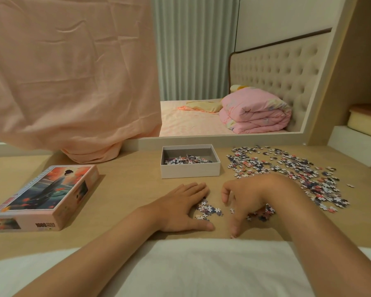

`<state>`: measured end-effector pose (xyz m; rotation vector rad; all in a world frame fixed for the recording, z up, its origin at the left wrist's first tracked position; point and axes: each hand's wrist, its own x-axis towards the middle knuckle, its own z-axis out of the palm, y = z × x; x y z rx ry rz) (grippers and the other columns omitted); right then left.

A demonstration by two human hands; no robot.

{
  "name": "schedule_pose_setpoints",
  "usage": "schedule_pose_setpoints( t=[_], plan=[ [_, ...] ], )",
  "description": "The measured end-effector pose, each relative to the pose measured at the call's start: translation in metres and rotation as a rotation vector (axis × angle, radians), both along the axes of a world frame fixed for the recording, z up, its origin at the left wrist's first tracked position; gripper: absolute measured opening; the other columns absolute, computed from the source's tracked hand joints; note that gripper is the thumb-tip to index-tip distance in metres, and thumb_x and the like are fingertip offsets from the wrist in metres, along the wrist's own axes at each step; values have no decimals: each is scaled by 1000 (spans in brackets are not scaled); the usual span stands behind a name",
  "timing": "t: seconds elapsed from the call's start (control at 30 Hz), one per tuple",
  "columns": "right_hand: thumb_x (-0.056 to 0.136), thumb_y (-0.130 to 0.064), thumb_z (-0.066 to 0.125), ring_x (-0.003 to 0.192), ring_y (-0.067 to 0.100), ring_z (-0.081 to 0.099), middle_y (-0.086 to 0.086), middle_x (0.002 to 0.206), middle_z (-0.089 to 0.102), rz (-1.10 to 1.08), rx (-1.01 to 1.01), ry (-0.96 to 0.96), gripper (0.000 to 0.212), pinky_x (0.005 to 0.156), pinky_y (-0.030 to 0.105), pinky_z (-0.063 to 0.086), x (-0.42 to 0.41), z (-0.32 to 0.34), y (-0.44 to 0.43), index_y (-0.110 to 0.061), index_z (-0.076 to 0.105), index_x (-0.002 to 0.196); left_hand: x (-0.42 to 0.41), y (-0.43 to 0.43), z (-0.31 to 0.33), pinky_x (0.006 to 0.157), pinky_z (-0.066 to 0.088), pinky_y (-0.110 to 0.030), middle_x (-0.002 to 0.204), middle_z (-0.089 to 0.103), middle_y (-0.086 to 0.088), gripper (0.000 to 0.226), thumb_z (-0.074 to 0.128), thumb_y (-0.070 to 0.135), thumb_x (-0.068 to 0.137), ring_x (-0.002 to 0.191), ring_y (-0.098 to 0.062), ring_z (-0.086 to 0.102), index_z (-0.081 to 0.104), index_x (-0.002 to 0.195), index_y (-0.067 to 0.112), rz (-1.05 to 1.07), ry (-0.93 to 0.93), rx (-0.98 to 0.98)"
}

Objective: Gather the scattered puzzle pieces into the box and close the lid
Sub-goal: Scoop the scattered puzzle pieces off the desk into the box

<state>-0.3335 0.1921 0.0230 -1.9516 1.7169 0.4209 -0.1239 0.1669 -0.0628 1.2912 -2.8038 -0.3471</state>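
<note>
A pale wooden tabletop (126, 185) meets a large framed mirror (321, 82), partly draped by peach cloth (69, 71), reflecting a tufted beige headboard (276, 67), folded pink quilt (257, 116) and grey-green curtains (193, 48).

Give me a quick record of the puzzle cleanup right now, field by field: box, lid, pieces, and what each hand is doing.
box: open grey box at the back middle of the table, holding a shallow layer of pieces
lid: picture lid lying off the box, to the left
big scatter: loose pieces spread right of the box
small pile: pieces between the hands
left hand: left hand flat on the table, palm down, beside the small pile
right hand: right hand with curled fingers over pieces, grip unclear
progress: most pieces outside the box
</note>
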Motion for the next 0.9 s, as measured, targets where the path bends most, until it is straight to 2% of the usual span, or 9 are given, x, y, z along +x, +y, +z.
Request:
schedule_pose_setpoints(
  t=[0.1, 0.27, 0.33, 0.4, 0.53, 0.6, 0.67, 0.73, 0.9],
  plan=[
    [59, -40, 93, 85, 17, 56, -4, 106, 54, -25, 56, 14, 67, 60, 29, 49, 3, -2, 0, -32, 48, 109, -8, -7, -2, 121, 3, -27, 162, 5, 16, 85, 48, 68, 88, 148, -2, 0, 14, 155, 30, 28, 109, 15],
    [66, -45, 87, 94, 14, 57, -8, 105, 56, -53, -188, -205, 49, 79, 33, 50, 2, -19, -13, -33, 57, 103, -7, -12, 0, 114, 10, -13, 158, 27, 9, 57, 48, 44, 98, 145, -4, 20, 36, 150, 23, 36, 222, -17],
    [72, -40, 85, 88, 14, 62, -6, 100, 62, -49, -278, -341, 35, 78, 35, 54, 5, -26, -19, -31, 62, 97, -5, -11, 4, 104, 12, -3, 153, 38, 6, 49, 49, 38, 100, 139, -5, 30, 45, 145, 19, 26, 250, -50],
    [73, -34, 85, 82, 16, 67, -3, 92, 69, -27, -321, -385, 27, 72, 35, 56, 2, -25, -21, -29, 66, 92, -1, -10, 7, 100, 18, -3, 146, 48, 3, 45, 50, 38, 99, 131, -5, 37, 52, 140, 18, 38, 294, -74],
    [71, -14, 86, 67, 23, 66, 7, 83, 75, -61, -158, -293, 26, 60, 34, 56, -18, -13, -21, -22, 69, 88, 4, -6, 5, 115, 16, -18, 155, 32, 16, 59, 50, 57, 93, 142, -1, 24, 39, 147, 38, 85, 269, -32],
    [69, -8, 87, 62, 27, 65, 11, 83, 75, -112, -29, -204, 29, 65, 40, 58, -22, -11, -18, -18, 70, 90, -2, -2, 2, 116, 11, -20, 157, 24, 19, 64, 52, 62, 89, 144, 1, 16, 33, 147, 44, 55, 238, 20],
    [71, -6, 85, 56, 26, 64, 13, 79, 73, -141, 20, -183, 28, 61, 38, 59, -20, -12, -16, -17, 71, 92, -10, 0, 1, 116, 7, -20, 159, 18, 18, 67, 53, 64, 88, 146, -1, 10, 29, 148, 47, 17, 197, 30],
    [78, -5, 80, 53, 22, 64, 14, 78, 71, -147, -6, -246, 21, 51, 29, 54, -15, -14, -16, -13, 71, 94, -15, -1, -1, 115, 6, -18, 161, 17, 15, 63, 52, 61, 90, 147, -3, 10, 31, 148, 45, -9, 177, 3],
    [85, -6, 73, 50, 14, 61, 7, 74, 70, -95, -212, -459, 6, 49, 21, 51, 7, -33, -25, -9, 74, 90, -8, -12, -3, 113, 19, -17, 156, 32, 4, 42, 51, 37, 99, 143, -8, 27, 47, 141, 37, -29, 257, -29]
  ],
)
